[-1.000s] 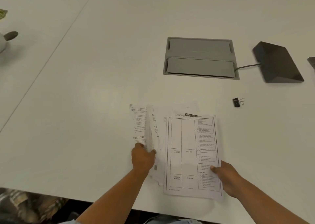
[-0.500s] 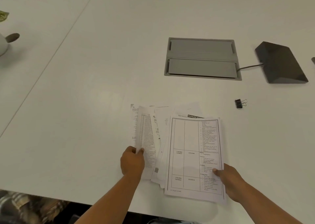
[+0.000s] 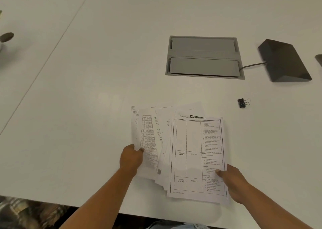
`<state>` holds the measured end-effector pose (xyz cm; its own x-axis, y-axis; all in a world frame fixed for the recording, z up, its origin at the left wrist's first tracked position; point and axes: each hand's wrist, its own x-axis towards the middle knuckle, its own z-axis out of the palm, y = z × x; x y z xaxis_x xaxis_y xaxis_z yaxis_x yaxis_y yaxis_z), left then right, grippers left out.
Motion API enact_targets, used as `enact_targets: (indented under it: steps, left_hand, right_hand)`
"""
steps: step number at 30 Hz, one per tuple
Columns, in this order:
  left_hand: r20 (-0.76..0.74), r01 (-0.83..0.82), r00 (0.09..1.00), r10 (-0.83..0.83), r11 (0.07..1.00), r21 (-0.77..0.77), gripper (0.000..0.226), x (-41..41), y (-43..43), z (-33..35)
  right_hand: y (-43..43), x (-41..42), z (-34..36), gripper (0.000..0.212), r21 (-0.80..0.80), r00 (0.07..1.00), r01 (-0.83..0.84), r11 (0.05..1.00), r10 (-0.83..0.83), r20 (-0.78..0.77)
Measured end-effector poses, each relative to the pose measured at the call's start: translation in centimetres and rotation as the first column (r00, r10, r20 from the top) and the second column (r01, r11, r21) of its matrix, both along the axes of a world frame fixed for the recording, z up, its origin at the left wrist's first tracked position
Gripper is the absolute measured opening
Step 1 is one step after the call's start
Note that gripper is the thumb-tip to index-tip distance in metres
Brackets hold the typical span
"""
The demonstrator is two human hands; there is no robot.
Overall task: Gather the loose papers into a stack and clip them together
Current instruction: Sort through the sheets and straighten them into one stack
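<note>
Papers (image 3: 176, 141) fanned, overlapping, near table (image 3: 87, 89) front edge; timetable sheet (image 3: 196, 157) on top, lower sheets mostly covered, print blurred. Left hand (image 3: 131, 159) fingers closed on left sheets' edge. Right hand (image 3: 232, 181) presses timetable sheet, fingers together. Binder clip (image 3: 242, 102) apart, up right

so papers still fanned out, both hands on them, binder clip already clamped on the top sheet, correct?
Not quite. In the head view the binder clip lies loose on the table, apart from the papers. The rest holds: sheets fanned, left hand and right hand on them.
</note>
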<state>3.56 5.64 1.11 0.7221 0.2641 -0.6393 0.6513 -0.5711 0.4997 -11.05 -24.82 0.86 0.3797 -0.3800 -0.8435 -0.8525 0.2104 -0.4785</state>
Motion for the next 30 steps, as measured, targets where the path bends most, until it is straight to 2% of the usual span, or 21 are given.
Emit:
enact_targets:
  steps: [3, 6, 12, 17, 20, 25, 30]
  left_hand:
    - [0.019, 0.048, 0.999, -0.047, 0.995, -0.082, 0.039, 0.3, 2.0, 1.6]
    - [0.133, 0.083, 0.988, -0.074, 0.994, -0.065, 0.023, 0.2, 4.3, 4.4]
    - [0.303, 0.007, 0.953, -0.002, 1.0, -0.016, 0.02, 0.0, 8.7, 9.9]
    - [0.41, -0.104, 0.892, 0.19, 0.969, -0.222, 0.018, -0.3, 9.2, 13.9]
    - [0.381, -0.068, 0.901, 0.205, 0.937, -0.342, 0.016, -1.0, 7.5, 15.3]
    - [0.269, 0.063, 0.959, 0.087, 0.861, -0.505, 0.022, -2.9, 2.7, 15.8]
    - [0.216, 0.182, 0.974, -0.069, 0.807, -0.561, 0.025, -4.1, -1.3, 15.3]
  right_hand:
    - [-0.1, -0.4, 0.5, 0.022, -0.024, 0.999, -0.026, 0.999, 0.027, 0.034]
    - [-0.3, -0.9, 1.6, 0.022, -0.063, 0.99, -0.085, 0.994, 0.092, 0.107]
    - [-0.6, -1.7, 3.3, 0.024, -0.137, 0.969, -0.1, 0.986, 0.128, 0.212]
    - [-0.3, -1.5, 4.5, 0.026, -0.104, 0.957, -0.045, 0.994, 0.073, 0.281]
    - [0.2, -0.7, 5.3, 0.027, -0.071, 0.946, -0.027, 0.997, 0.049, 0.319]
    - [1.4, 1.0, 7.4, 0.024, -0.002, 0.917, -0.041, 0.999, 0.039, 0.398]
    - [2.6, 2.4, 9.8, 0.021, 0.066, 0.891, -0.095, 0.993, 0.055, 0.451]
